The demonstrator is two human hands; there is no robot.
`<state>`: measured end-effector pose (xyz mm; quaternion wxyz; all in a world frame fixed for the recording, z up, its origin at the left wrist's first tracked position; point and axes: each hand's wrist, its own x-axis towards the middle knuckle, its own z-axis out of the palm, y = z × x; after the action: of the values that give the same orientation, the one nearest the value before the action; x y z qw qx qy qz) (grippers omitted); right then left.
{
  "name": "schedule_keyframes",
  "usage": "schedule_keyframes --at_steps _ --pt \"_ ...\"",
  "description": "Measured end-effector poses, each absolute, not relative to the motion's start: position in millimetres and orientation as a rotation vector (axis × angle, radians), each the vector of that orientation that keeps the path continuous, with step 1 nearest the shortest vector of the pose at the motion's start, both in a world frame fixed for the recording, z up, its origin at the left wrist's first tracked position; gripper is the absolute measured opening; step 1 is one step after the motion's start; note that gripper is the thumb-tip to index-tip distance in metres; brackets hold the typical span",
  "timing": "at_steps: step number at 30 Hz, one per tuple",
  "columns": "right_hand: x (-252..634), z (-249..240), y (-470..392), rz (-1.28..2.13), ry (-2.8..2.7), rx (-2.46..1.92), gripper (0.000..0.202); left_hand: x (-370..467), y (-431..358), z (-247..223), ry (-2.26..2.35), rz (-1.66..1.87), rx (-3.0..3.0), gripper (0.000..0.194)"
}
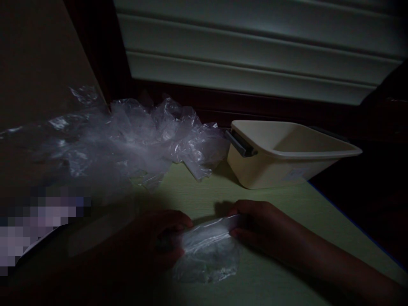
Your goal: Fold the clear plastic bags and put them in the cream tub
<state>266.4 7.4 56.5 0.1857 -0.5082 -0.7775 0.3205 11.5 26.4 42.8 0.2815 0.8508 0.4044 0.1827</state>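
A clear plastic bag (207,255) is stretched between my two hands just over the table, its upper edge folded or creased and its lower part hanging loose. My left hand (165,238) pinches the bag's left end, thumb below and fingers above. At the right end, my right hand (255,223) grips the same edge between thumb and fingers. Dim light leaves much of the left hand in shadow. Whether the bag has anything inside cannot be made out.
A large heap of crumpled clear plastic bags (137,136) lies at the back left. Right of it stands a cream plastic bin (264,168) with a grey handle, near the right edge of the pale green table (178,187). Slatted shutters (239,51) rise behind.
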Motion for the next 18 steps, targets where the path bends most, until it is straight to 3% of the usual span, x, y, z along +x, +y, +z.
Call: schedule_keyframes --at_steps 10,18 --pt "268.9 49.9 10.5 0.785 -2.221 -1.401 0.016 11.4 21.1 44.1 1.218 0.387 2.104 0.031" --pt "269.7 53.4 8.6 0.749 -2.223 -1.39 0.016 16.0 21.3 40.0 1.062 0.481 2.272 0.025"
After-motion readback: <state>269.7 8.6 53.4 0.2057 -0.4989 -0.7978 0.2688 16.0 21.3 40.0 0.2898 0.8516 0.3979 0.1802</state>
